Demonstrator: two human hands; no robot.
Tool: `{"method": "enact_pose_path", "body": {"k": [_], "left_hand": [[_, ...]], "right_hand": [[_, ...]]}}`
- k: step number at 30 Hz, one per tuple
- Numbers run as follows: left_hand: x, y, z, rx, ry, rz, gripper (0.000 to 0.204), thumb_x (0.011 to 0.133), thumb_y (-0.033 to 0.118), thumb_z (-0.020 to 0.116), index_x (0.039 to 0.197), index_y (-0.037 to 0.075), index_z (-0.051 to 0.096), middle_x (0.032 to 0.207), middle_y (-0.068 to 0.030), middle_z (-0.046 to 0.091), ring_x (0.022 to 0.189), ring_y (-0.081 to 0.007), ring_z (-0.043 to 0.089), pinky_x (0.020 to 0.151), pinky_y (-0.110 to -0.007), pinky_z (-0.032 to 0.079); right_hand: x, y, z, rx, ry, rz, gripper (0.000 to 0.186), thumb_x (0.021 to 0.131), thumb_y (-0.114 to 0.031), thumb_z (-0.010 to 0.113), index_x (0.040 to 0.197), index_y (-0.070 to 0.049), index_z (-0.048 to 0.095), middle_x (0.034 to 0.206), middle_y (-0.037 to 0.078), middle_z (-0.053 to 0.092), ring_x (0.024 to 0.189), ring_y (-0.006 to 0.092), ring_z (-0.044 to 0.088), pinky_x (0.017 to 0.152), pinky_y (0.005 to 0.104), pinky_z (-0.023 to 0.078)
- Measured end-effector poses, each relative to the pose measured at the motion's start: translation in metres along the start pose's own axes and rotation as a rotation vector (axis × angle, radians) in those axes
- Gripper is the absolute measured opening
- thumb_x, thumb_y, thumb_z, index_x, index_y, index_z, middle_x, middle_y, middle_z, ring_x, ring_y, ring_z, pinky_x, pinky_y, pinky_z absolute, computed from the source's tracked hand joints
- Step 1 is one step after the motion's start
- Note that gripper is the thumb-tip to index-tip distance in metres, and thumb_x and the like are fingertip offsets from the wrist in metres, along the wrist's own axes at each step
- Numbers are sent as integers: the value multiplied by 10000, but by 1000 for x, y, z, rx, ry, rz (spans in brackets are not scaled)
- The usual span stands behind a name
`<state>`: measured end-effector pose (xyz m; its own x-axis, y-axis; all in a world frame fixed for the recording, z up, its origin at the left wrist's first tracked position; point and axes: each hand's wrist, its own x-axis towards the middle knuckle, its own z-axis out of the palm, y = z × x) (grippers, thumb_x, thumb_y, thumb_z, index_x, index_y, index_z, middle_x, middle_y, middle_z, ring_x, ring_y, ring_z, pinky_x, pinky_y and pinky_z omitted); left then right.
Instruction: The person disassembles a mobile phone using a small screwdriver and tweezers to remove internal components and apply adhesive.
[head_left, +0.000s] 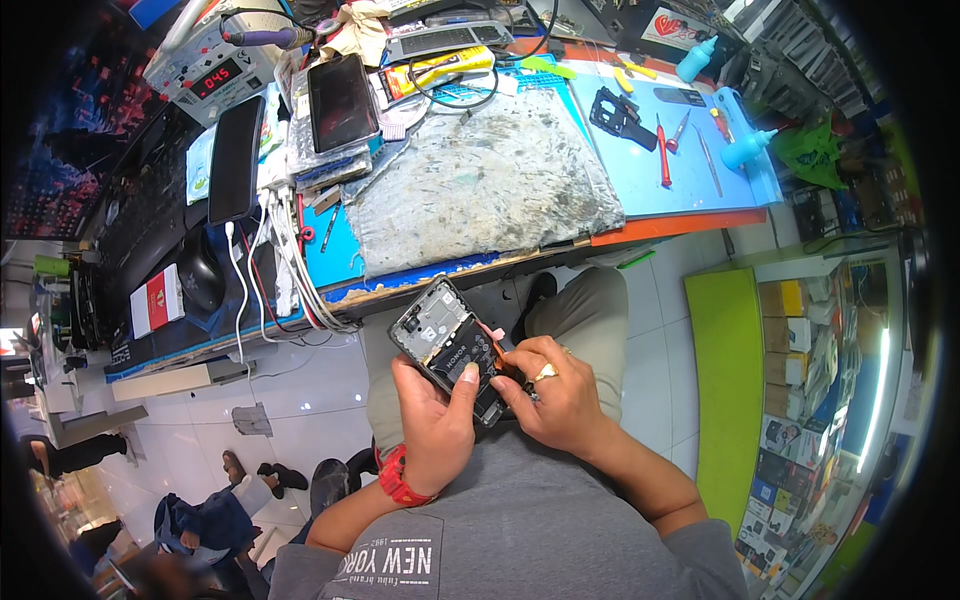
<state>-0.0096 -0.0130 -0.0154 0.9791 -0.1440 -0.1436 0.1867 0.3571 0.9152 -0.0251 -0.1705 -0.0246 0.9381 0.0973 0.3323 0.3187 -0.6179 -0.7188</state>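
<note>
My left hand (440, 425) grips an opened smartphone (428, 318) above my lap, its thumb lying across the black battery (462, 358). The upper part of the phone's inside shows a bare grey metal frame. An orange strip (491, 337) with a pale pink tip stands up along the battery's right edge. My right hand (560, 392), with a ring on one finger, is pinched at that same edge, right by the strip. What lies between its thumb and fingertips is mostly hidden.
Ahead stands a workbench with a stained grey mat (490, 175). To its right, a blue mat (650, 185) bears a black phone part (621, 120), a red screwdriver (663, 152) and dropper bottles (747, 150). Left are phones (237, 160), white cables (283, 230) and a soldering station (205, 80).
</note>
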Motion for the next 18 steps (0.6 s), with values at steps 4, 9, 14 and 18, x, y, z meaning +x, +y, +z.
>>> {"method": "enact_pose_path", "body": {"k": [4,9,14,18], "left_hand": [[-2,2,2,47,-11,8,405,983,-117,464,1320,-31,257,1339,-240,523,1228,-243,593,1077,-389,482],[-2,-1,2,35,-3,19,446,971,-107,483,1354,-28,270,1334,-222,539,1221,-249,606,1058,-391,499],[-3,-1,4,-7,12,14,408,984,-96,479,1332,-30,277,1330,-236,539,1212,-278,619,1054,-407,519],[-2,-1,0,-44,23,-16,376,993,-78,481,1310,-25,285,1322,-256,549,1191,-303,635,1042,-424,537]], "right_hand": [[-3,6,7,-85,41,-91,180,833,-68,775,943,-13,644,904,135,652,714,301,645,594,392,510],[-6,2,18,-91,76,-32,118,868,11,694,926,-5,592,859,148,623,688,310,610,592,397,495],[-10,3,19,108,72,166,55,924,-31,637,933,1,593,885,160,622,741,331,612,640,411,508],[-14,7,14,361,-43,471,99,995,-78,597,966,15,579,913,146,627,785,255,623,706,357,507]]}}
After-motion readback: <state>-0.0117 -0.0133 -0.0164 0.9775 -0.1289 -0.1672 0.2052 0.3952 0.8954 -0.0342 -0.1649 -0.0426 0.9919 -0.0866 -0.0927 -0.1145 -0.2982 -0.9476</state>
